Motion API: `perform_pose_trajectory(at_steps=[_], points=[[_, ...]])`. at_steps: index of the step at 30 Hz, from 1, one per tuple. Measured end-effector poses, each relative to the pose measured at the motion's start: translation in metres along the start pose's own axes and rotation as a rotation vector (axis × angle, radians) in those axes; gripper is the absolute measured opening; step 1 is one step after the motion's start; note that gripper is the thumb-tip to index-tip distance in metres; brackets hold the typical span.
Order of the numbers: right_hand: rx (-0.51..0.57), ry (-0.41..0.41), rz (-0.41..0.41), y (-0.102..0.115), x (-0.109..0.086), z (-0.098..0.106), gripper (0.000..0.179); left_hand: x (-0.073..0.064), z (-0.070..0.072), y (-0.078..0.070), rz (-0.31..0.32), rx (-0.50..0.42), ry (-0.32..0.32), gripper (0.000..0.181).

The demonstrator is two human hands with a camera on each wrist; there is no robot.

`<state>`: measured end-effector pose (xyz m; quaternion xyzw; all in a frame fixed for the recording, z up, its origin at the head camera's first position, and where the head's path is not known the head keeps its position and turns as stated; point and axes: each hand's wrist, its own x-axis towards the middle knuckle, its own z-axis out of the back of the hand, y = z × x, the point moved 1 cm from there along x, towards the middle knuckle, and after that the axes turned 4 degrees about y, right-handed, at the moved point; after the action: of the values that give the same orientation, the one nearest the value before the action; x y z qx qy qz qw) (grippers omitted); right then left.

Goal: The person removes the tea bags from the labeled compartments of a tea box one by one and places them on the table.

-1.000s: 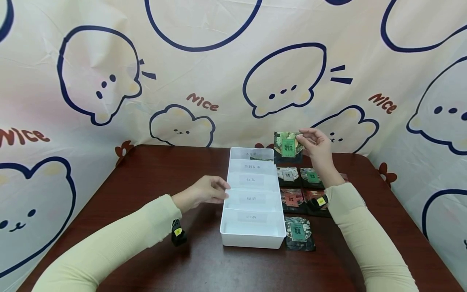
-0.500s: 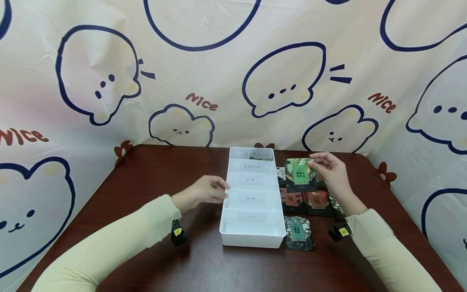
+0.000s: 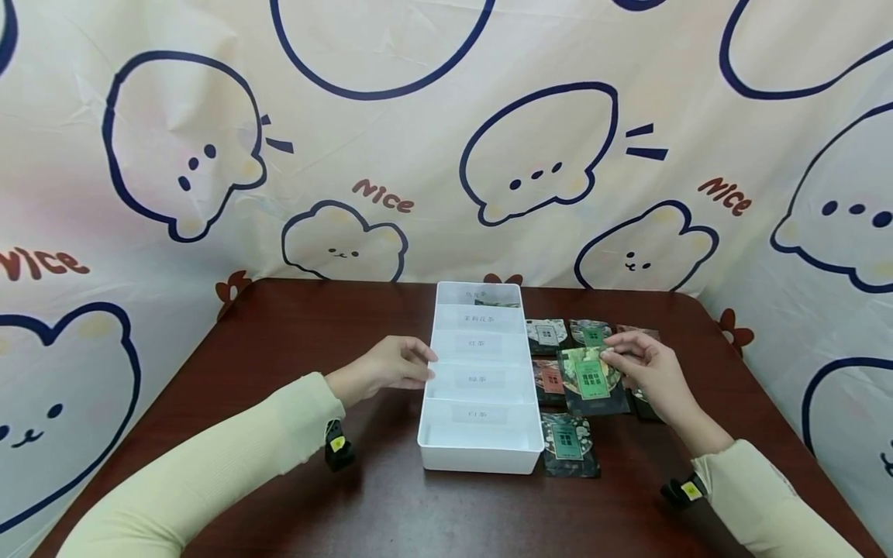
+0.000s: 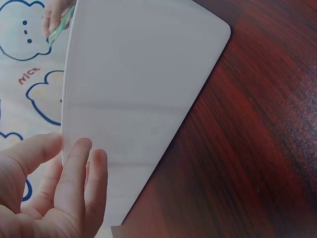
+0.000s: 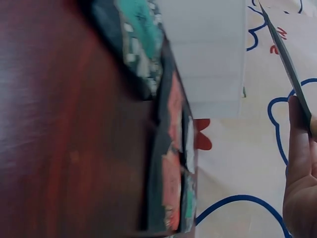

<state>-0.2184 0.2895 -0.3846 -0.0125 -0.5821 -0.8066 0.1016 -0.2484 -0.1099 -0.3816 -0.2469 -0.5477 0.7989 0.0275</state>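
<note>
My right hand [image 3: 652, 372] pinches the upper right corner of a dark tea packet [image 3: 593, 384] with a bright green label. The packet is raised above the other packets, and in the right wrist view it shows edge-on. To its left stands a long white box [image 3: 481, 457], split into labelled compartments. At the left wall of that box is my left hand [image 3: 391, 364], its fingers loosely bent and the fingertips [image 4: 84, 146] right at the wall and rim. A packet [image 3: 497, 303] shows partly in the farthest compartment.
Right of the box, several dark tea packets lie in rows: a white-labelled packet [image 3: 547, 335], a green-labelled packet [image 3: 591, 332] and a red-labelled packet [image 3: 549, 380]. A teal-labelled packet [image 3: 570, 446] lies nearest. All rest on a brown wooden table [image 3: 314, 480], with a patterned cloth [image 3: 432, 147] behind.
My right hand has brought the green-labelled tea packet from above the table's far edge down and nearer, over the packet rows. My left hand has stayed at the box.
</note>
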Motion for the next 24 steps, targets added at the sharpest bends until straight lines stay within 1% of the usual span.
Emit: perform_pose_trajectory(at_steps=[4, 8, 11, 14, 19, 24], points=[[-0.030, 0.025, -0.044, -0.006, -0.009, 0.001, 0.026, 0.000, 0.000, 0.000, 0.002, -0.005, 0.000, 0.025], [-0.088, 0.044, -0.082, -0.010, -0.016, 0.001, 0.031, -0.001, 0.000, 0.000, 0.000, -0.011, 0.002, 0.026], [-0.124, 0.061, -0.122, -0.013, -0.022, 0.002, 0.036, -0.001, 0.000, 0.000, -0.003, -0.012, 0.003, 0.027], [-0.134, 0.073, -0.170, -0.018, -0.027, 0.004, 0.039, -0.001, -0.001, 0.000, -0.005, -0.017, 0.003, 0.027], [-0.172, 0.077, -0.229, -0.027, -0.034, 0.010, 0.041, 0.000, -0.001, 0.000, -0.011, -0.029, 0.009, 0.027], [-0.186, 0.073, -0.280, -0.034, -0.040, 0.015, 0.044, -0.001, -0.001, 0.000, -0.014, -0.031, 0.007, 0.027]])
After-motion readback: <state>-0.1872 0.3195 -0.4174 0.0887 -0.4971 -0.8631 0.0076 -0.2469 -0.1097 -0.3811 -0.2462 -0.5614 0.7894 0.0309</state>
